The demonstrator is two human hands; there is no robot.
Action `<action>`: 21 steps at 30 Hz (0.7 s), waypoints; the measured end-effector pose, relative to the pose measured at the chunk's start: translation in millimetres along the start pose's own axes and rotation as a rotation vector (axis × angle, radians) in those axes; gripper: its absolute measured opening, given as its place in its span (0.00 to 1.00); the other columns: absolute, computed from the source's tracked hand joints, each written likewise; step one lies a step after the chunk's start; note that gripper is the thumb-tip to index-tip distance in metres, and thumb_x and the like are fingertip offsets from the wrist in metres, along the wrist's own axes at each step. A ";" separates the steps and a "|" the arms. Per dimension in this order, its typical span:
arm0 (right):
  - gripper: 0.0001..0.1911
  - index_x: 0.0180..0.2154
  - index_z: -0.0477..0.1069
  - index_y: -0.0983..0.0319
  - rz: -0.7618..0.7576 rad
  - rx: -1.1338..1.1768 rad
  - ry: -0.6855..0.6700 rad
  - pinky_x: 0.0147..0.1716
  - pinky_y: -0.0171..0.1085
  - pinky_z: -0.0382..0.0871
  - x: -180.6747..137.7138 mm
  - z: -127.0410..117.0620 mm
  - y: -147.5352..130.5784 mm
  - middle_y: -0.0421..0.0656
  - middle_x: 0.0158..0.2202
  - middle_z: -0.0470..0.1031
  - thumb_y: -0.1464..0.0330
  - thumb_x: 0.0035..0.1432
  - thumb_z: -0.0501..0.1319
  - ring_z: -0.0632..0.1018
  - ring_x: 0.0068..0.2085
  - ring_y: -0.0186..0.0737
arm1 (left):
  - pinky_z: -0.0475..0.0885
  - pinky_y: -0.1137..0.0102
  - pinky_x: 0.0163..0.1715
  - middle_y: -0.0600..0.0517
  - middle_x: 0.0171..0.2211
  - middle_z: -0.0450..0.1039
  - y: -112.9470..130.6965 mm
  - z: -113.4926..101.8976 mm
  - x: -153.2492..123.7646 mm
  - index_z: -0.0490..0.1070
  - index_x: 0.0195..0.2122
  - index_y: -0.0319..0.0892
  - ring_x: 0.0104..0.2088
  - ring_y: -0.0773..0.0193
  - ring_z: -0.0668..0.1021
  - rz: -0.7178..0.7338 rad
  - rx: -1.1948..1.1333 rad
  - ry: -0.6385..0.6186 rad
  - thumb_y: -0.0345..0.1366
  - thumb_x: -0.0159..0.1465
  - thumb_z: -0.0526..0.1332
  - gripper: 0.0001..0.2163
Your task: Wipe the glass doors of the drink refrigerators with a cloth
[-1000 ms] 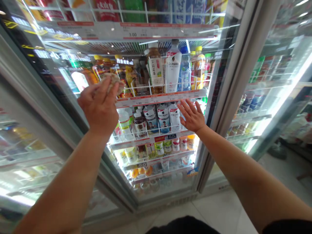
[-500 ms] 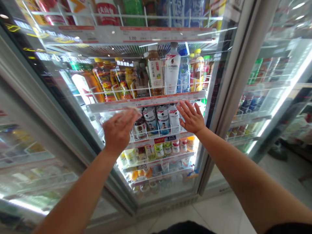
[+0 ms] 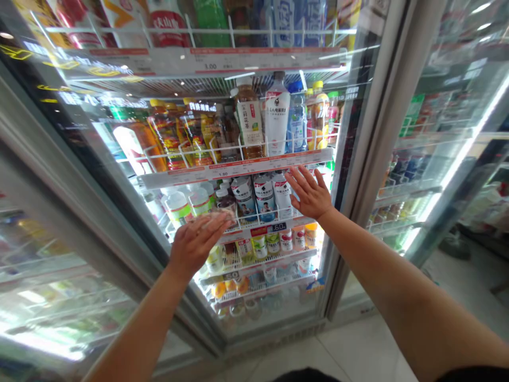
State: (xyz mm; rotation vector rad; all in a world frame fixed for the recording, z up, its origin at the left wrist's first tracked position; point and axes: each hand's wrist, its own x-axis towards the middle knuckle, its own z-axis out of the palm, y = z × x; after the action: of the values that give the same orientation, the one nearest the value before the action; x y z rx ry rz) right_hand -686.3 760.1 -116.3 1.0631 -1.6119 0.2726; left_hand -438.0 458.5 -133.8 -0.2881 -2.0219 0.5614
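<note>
Left fingers (image 3: 217,223): held close together, stretched forward, and pressed on a cloth against the glass.
Right fingers (image 3: 302,178): spread apart, straight, with nothing held.
Left hand (image 3: 196,244): back of the hand faces the camera, low and left of centre, at the level of the third shelf down.
Right hand (image 3: 312,196): palm flat on the glass, right of the left hand and a little higher, near the door's right edge.
Cloth (image 3: 222,212): pale, blurred, showing only past the left fingertips and touching the glass; I cannot tell its fold or full extent.
Glass door (image 3: 278,297): shut, upright, and lit from inside, with reflections across its left part.
Door frame (image 3: 358,159): grey metal, just right of the right hand.
Price strip (image 3: 238,168): red and white, along the shelf edge just above the right fingers.
White bottle (image 3: 277,114): upright on the shelf above that strip, behind the glass, among tea and water bottles.
Small bottles (image 3: 262,193): in a row behind the glass, between the two hands.
Neighbouring cooler (image 3: 429,159): far right, stocked, and seen at an angle.
Floor (image 3: 358,350): pale tiles, near right.
</note>
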 end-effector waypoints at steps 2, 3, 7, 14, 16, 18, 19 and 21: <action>0.39 0.73 0.31 0.49 0.001 0.002 -0.004 0.73 0.52 0.43 0.1 -0.2 0.2 0.38 0.72 0.54 0.61 0.70 0.52 0.60 0.71 0.48 | 0.67 0.59 0.57 0.58 0.59 0.73 0.0 0.9 -10.0 0.58 0.68 0.64 0.58 0.59 0.73 -0.101 0.022 0.032 0.27 0.69 0.59 0.30; 0.39 0.73 0.31 0.49 0.001 0.001 -0.007 0.72 0.52 0.43 0.0 -0.3 0.4 0.38 0.72 0.54 0.61 0.70 0.52 0.59 0.71 0.48 | 0.67 0.56 0.57 0.55 0.60 0.72 1.0 1.5 -14.2 0.57 0.69 0.61 0.59 0.56 0.73 -0.160 0.032 0.065 0.26 0.68 0.59 0.31; 0.39 0.73 0.32 0.50 -0.016 -0.014 0.011 0.72 0.51 0.42 0.0 -0.5 1.0 0.39 0.72 0.55 0.61 0.70 0.51 0.60 0.71 0.47 | 0.71 0.57 0.53 0.51 0.60 0.71 25.6 6.2 -31.3 0.55 0.70 0.55 0.56 0.55 0.75 -0.150 0.001 0.084 0.24 0.68 0.57 0.32; 0.38 0.73 0.33 0.52 -0.024 -0.049 0.046 0.72 0.50 0.42 1.1 -0.9 0.0 0.40 0.71 0.57 0.61 0.70 0.51 0.61 0.71 0.46 | 0.72 0.58 0.49 0.55 0.59 0.72 31.6 7.1 -24.4 0.55 0.70 0.57 0.55 0.54 0.76 -0.090 0.064 0.046 0.23 0.66 0.59 0.34; 0.38 0.73 0.34 0.52 -0.029 -0.050 0.052 0.72 0.50 0.41 0.8 -0.8 0.0 0.40 0.71 0.58 0.61 0.70 0.51 0.61 0.71 0.46 | 0.72 0.56 0.50 0.51 0.61 0.71 26.1 7.1 -12.9 0.54 0.70 0.55 0.58 0.51 0.73 -0.202 0.072 0.136 0.23 0.66 0.59 0.34; 0.38 0.73 0.34 0.52 -0.031 -0.047 0.062 0.72 0.50 0.41 0.4 -0.5 0.0 0.40 0.71 0.58 0.62 0.70 0.51 0.61 0.71 0.45 | 0.71 0.55 0.51 0.48 0.61 0.70 29.6 7.7 -5.6 0.55 0.70 0.53 0.59 0.51 0.73 -0.202 0.048 0.161 0.23 0.66 0.59 0.34; 0.38 0.73 0.34 0.52 -0.027 -0.043 0.058 0.72 0.50 0.41 0.4 -0.4 0.0 0.40 0.71 0.58 0.62 0.70 0.51 0.61 0.71 0.46 | 0.72 0.56 0.52 0.49 0.60 0.71 33.6 7.9 -3.7 0.57 0.70 0.53 0.58 0.53 0.74 -0.152 0.026 0.144 0.23 0.66 0.59 0.33; 0.38 0.73 0.33 0.51 -0.021 -0.038 0.046 0.72 0.50 0.41 0.6 -0.5 -0.1 0.40 0.71 0.57 0.62 0.70 0.51 0.61 0.71 0.46 | 0.72 0.61 0.51 0.54 0.58 0.73 39.9 7.1 -0.9 0.60 0.68 0.58 0.55 0.58 0.76 -0.012 -0.021 0.069 0.23 0.68 0.58 0.30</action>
State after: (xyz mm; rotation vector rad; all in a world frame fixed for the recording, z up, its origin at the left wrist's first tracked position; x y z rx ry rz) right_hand -685.9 760.0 -115.6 1.0370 -1.5581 0.2506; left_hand -444.9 490.7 -157.4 -0.3035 -1.9623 0.5161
